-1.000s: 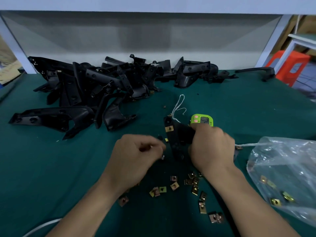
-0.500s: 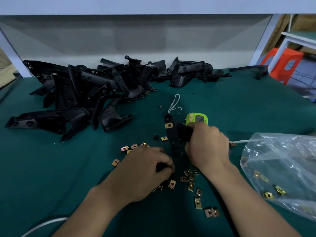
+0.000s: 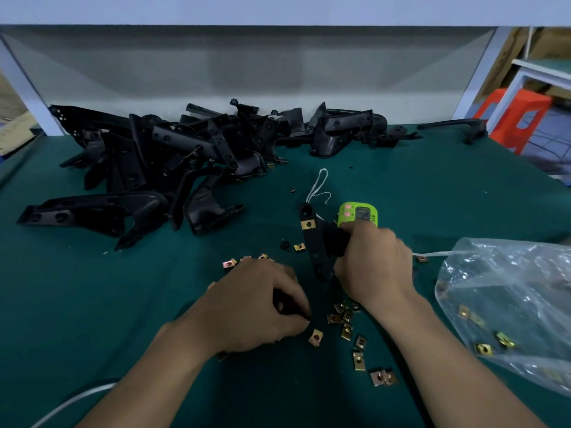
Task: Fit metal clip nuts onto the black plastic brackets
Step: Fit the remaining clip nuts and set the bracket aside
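White cable (image 3: 71,403): it lies on the green table cover (image 3: 92,304) at the near left edge.
Loose clip nuts (image 3: 347,322): small brass-coloured pieces are scattered on the cover between the two forearms. A few more lie just beyond the left hand.
Left hand (image 3: 253,307): palm down and low over the cover, with the fingers curled and the thumb and forefinger tips together. One single nut (image 3: 315,337) lies just beside these tips – if another nut is pinched between them, I cannot tell.
Right hand (image 3: 374,267): the fingers are wrapped tightly round the black bracket (image 3: 315,242) and hold it at its right side.
Black bracket: it is in the middle of the scene, with its long strip running from near to far, left of the right hand.
Fitted clip nut (image 3: 308,224): it sits on the far part of that strip.
Plastic bag (image 3: 509,291): clear and crumpled, at the near right – several nuts show inside it.
Green device (image 3: 358,213): it has a small screen and stands just beyond the right hand.
White string (image 3: 318,186): a loop on the cover, beyond the held bracket.
Bracket pile (image 3: 154,168): many black plastic brackets are heaped at the far left and centre.
Orange stool (image 3: 519,118): beyond the far right corner of the table.
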`<state>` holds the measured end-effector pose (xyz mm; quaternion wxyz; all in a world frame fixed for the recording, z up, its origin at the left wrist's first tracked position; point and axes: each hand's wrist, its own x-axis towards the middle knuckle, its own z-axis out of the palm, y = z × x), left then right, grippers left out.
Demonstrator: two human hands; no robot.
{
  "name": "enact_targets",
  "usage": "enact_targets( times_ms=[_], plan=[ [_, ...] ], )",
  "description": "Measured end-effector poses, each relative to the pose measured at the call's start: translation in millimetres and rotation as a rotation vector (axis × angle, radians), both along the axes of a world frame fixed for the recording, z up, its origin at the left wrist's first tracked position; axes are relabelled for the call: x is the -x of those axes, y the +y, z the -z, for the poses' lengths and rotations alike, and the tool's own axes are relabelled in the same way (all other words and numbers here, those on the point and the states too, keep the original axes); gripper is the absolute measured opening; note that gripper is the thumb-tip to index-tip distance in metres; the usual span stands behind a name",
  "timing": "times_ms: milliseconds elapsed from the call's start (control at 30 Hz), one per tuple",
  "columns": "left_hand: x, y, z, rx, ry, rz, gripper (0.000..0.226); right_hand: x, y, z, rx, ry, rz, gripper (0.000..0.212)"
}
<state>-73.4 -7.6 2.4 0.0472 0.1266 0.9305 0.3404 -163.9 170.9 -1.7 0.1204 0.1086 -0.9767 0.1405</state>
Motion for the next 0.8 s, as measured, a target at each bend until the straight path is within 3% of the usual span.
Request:
enact_targets(
  times_ms=[167, 367, 467, 567, 800],
  plan=[
    [-0.9, 5.4, 2.9, -0.095, 0.099, -0.170, 0.011, 0.7, -1.5, 2.7, 0.021, 0.013, 0.014, 0.035],
    [3.6, 8.7, -0.6, -0.587, 0.129, -0.594, 0.020, -1.0, -3.0, 1.6, 0.013, 0.033, 0.021, 0.031],
    [5.5, 5.4, -4.7, -0.874, 0.012, -0.585, 0.022, -1.4, -3.1, 1.0, 0.009, 0.036, 0.022, 0.033],
    [6.2, 3.3, -7.4, -1.025, -0.062, -0.525, 0.026, -1.9, -2.9, 0.7, 0.007, 0.024, 0.014, 0.036],
    [5.8, 2.8, -6.4, -0.985, -0.065, -0.482, 0.036, -3.5, -5.1, -2.1, 0.011, 0.018, -0.007, 0.038]
  ],
)
